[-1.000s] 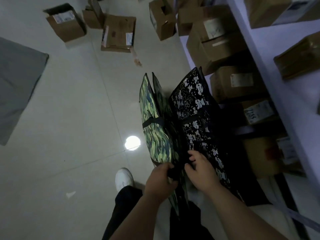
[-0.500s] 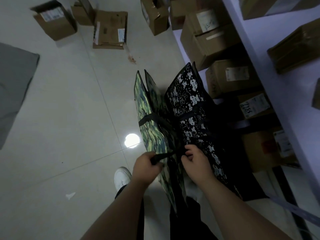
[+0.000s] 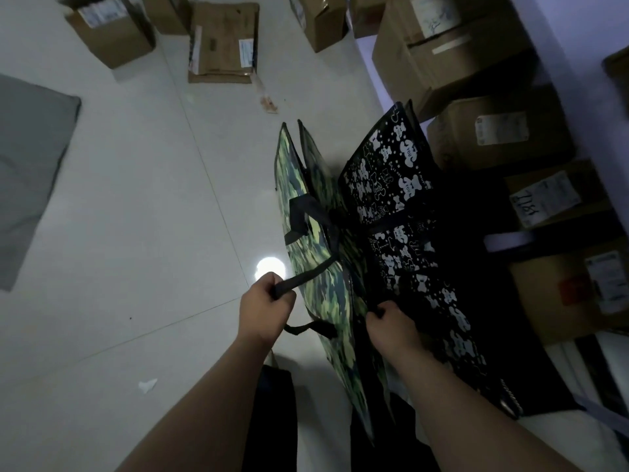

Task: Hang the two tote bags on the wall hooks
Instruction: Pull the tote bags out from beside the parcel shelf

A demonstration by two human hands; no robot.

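Two tote bags stand upright on the tiled floor in front of me. The green camouflage tote bag [image 3: 306, 240] is on the left, the black tote bag with white bear print [image 3: 401, 206] on the right, their sides touching. My left hand [image 3: 263, 310] is closed around a black strap handle [image 3: 306, 277] of the camouflage bag, pulled out to the left. My right hand [image 3: 391, 323] grips the black bag's top edge where the two bags meet. No wall hooks are in view.
Several cardboard boxes [image 3: 452, 52] are stacked on white shelving to the right, close behind the black bag. More boxes [image 3: 221, 42] lie on the floor farther away. A grey mat [image 3: 30, 172] lies at the left, and a paper scrap [image 3: 147, 385] is near my feet.
My hands were together at the bags' tops. The left hand has since drawn the camouflage bag's strap out to the left, and the right hand has stayed at the black bag.
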